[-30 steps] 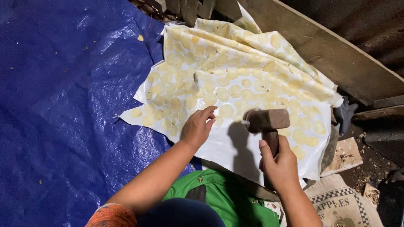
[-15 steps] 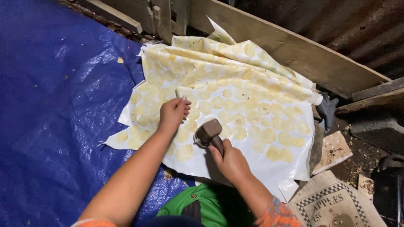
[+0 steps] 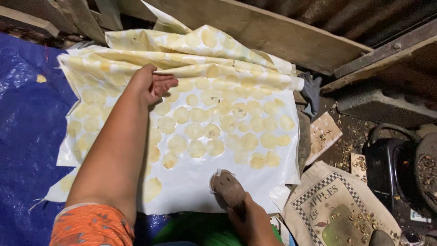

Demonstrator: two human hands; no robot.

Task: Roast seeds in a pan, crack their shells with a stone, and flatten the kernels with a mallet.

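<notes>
On the sheet's far left edge: left hand [image 3: 152, 84], fingers loosely spread, palm resting on a folded ridge of the sheet.
Sheet: white plastic sheet [image 3: 200, 182] dotted with pale yellow round slices [image 3: 214, 132], spread over a blue tarp [image 3: 27, 127].
Near edge: right hand [image 3: 252, 225] closed around the handle of a wooden mallet [image 3: 226, 187], whose head rests on bare sheet.
Right side: printed sack [image 3: 337, 205] on the ground.

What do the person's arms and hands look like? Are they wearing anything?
Both hands are bare, with no gloves. The left hand sits at the end of a long bare forearm, with an orange patterned sleeve near the shoulder. Only the right hand and wrist show, with no sleeve visible.
</notes>
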